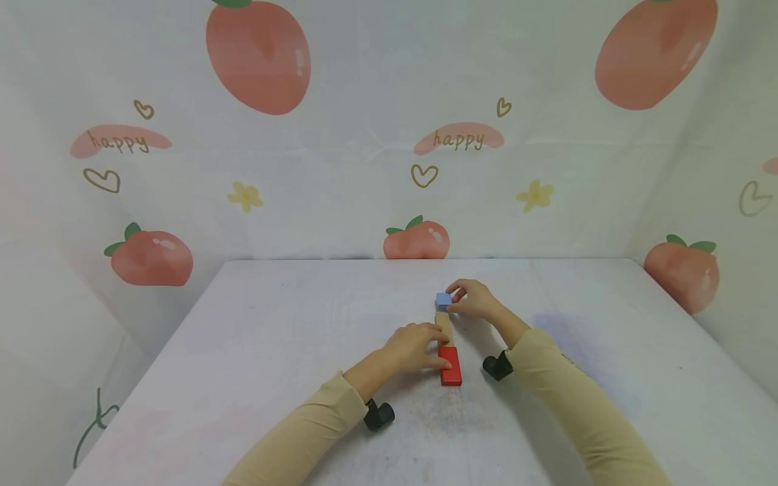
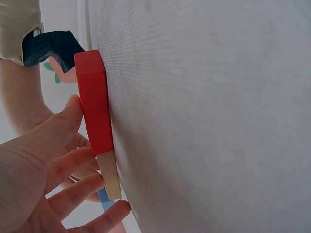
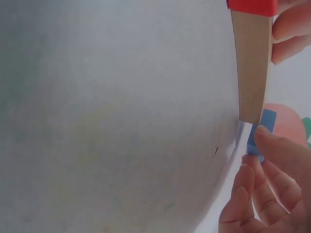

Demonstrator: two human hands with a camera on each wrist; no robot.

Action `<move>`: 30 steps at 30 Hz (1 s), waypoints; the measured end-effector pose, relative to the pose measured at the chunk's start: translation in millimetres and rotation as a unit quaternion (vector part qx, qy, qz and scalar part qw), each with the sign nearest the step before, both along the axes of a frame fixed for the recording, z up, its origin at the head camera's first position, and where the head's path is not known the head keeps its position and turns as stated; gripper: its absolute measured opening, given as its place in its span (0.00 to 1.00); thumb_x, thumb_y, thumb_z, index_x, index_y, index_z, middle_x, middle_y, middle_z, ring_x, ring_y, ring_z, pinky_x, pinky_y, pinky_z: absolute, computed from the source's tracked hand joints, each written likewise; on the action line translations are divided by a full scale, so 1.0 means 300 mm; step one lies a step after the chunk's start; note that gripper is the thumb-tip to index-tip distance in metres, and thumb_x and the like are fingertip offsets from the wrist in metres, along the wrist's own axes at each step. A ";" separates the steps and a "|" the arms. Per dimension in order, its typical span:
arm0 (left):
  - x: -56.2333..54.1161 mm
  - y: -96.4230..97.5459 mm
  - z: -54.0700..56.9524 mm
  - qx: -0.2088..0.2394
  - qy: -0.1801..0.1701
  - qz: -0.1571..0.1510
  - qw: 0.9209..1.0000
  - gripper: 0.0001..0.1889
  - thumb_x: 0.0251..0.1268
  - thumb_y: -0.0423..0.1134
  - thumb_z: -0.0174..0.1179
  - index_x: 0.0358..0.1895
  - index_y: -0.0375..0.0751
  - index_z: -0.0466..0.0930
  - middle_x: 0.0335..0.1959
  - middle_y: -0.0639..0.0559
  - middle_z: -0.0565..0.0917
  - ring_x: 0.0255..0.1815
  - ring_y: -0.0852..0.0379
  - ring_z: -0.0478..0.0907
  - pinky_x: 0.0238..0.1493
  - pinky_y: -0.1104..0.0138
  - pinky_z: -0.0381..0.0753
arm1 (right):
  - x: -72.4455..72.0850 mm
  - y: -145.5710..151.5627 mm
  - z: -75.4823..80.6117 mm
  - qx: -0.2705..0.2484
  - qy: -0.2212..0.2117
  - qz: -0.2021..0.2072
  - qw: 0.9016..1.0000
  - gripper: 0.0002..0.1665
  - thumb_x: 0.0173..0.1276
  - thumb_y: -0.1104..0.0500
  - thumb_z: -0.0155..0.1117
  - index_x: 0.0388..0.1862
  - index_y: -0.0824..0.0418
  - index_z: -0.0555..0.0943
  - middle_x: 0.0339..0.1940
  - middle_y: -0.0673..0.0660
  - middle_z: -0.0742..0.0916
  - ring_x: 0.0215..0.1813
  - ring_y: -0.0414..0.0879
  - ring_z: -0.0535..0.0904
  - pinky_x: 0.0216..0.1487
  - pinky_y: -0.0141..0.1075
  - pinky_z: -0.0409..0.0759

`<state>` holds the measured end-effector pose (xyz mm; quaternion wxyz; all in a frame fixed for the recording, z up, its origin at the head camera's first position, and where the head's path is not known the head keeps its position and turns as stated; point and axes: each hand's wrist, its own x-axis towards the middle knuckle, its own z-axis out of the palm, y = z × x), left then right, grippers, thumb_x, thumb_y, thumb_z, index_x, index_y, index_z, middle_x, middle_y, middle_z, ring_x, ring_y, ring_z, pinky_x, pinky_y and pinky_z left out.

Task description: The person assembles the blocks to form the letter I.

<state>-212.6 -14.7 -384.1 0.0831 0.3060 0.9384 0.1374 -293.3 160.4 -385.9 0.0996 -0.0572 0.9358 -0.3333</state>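
A red block [image 1: 450, 366], a plain wooden block [image 1: 444, 329] and a blue block [image 1: 444, 301] form a line running away from me on the white table. My left hand [image 1: 415, 347] lies along the left side of this line. Its thumb touches the red block [image 2: 94, 104], and its loosely spread fingers reach to the wooden block [image 2: 110, 175]. At the far end, my right hand [image 1: 476, 300] pinches the blue block [image 3: 262, 124] between thumb and fingers. The blue block sits right at the wooden block's far end [image 3: 251, 73].
The white table [image 1: 292, 324] ends at a pale backdrop [image 1: 340, 169] printed with peaches. Black wrist-worn devices [image 1: 379, 416] hang under both cuffs near the tabletop. A green cord-like mark [image 1: 96, 422] shows at far left.
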 end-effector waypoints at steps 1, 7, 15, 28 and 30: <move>0.000 0.000 0.000 0.000 0.000 0.000 1.000 0.24 0.56 0.54 0.63 0.55 0.51 0.79 0.61 0.51 0.76 0.61 0.51 0.74 0.59 0.58 0.75 | -0.001 -0.001 -0.001 0.000 -0.001 -0.001 1.000 0.22 0.59 0.60 0.66 0.52 0.63 0.76 0.42 0.62 0.82 0.42 0.50 0.74 0.43 0.37 0.80; 0.000 0.000 -0.001 0.000 -0.001 -0.001 1.000 0.24 0.56 0.55 0.63 0.55 0.51 0.79 0.61 0.51 0.77 0.61 0.51 0.74 0.59 0.58 0.75 | -0.004 -0.008 -0.003 0.000 -0.007 0.000 1.000 0.22 0.59 0.60 0.66 0.53 0.63 0.76 0.42 0.62 0.82 0.41 0.50 0.74 0.41 0.36 0.80; 0.001 0.000 0.001 0.000 -0.004 0.001 1.000 0.24 0.56 0.55 0.63 0.55 0.51 0.79 0.62 0.52 0.76 0.62 0.52 0.74 0.59 0.58 0.75 | -0.007 -0.009 0.001 0.001 -0.006 0.007 1.000 0.22 0.59 0.60 0.67 0.52 0.64 0.76 0.42 0.62 0.82 0.42 0.50 0.74 0.42 0.35 0.79; 0.000 0.000 0.001 0.000 -0.010 0.004 1.000 0.24 0.56 0.55 0.63 0.56 0.51 0.79 0.62 0.52 0.76 0.62 0.52 0.73 0.60 0.57 0.74 | -0.008 -0.014 0.003 -0.006 -0.010 0.009 1.000 0.22 0.59 0.60 0.67 0.52 0.64 0.77 0.41 0.62 0.82 0.42 0.50 0.74 0.41 0.34 0.80; 0.000 0.000 0.001 0.000 -0.010 0.004 1.000 0.24 0.56 0.55 0.63 0.56 0.51 0.79 0.62 0.52 0.76 0.62 0.52 0.73 0.59 0.57 0.74 | -0.010 -0.014 0.002 -0.003 -0.008 0.011 1.000 0.22 0.59 0.60 0.67 0.52 0.64 0.77 0.41 0.62 0.82 0.41 0.50 0.74 0.41 0.34 0.80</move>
